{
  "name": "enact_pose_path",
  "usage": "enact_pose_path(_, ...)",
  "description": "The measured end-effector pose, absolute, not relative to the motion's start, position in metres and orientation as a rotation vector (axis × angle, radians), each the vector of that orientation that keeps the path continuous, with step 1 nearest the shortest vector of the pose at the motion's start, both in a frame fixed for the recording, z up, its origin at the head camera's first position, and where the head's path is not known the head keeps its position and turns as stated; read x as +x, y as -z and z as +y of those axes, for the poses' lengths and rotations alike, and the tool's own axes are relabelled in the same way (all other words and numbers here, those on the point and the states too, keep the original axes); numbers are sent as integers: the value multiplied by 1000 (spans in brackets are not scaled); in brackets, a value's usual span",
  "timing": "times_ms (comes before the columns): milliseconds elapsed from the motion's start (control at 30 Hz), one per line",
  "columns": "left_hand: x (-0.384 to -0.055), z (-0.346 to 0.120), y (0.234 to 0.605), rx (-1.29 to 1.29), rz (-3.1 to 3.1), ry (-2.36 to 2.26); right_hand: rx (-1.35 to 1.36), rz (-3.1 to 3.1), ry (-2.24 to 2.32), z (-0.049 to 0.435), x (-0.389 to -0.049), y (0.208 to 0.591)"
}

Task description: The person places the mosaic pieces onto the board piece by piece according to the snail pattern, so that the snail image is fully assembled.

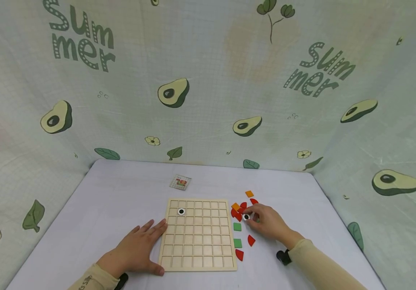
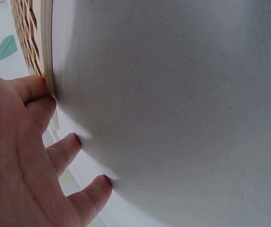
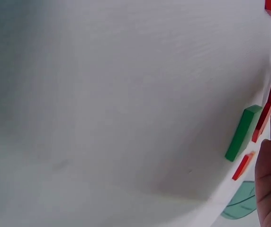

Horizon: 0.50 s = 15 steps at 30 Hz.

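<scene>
A wooden grid board (image 1: 198, 270) lies on the table, and a white square tile with a black dot (image 1: 181, 211) sits in one of its upper left cells. My left hand (image 1: 135, 249) rests with fingers spread along the board's left side, fingertips and thumb at the edge. To the right of the board, my right hand (image 1: 267, 221) pinches a second black-dotted white tile (image 1: 246, 217) between thumb and index finger. Close by lie several red quarter-round pieces (image 1: 238, 216) and an orange square (image 1: 236, 207). Under the right hand a green piece (image 3: 243, 135) is partly covered.
Two green squares (image 1: 237, 226) line the board's right side, with red pieces (image 1: 251, 240) near them. Farther back lies another orange square (image 1: 249, 193). A small picture card (image 1: 180, 182) is behind the board. Printed cloth (image 1: 208, 137) hangs around the white table.
</scene>
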<state>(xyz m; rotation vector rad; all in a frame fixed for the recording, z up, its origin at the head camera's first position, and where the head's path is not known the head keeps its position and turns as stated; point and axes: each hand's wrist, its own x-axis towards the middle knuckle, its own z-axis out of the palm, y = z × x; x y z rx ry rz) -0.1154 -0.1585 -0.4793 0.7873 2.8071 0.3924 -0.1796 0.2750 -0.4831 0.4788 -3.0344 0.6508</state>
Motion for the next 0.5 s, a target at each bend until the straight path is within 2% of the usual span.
enact_pose_path(267, -114, -159, 479, 787, 2803, -398, 701, -2950, -647, 255, -190, 476)
enact_pose_path(500, -115, -159, 479, 775, 2801, -394, 790, -3021, -706, 210, -210, 463)
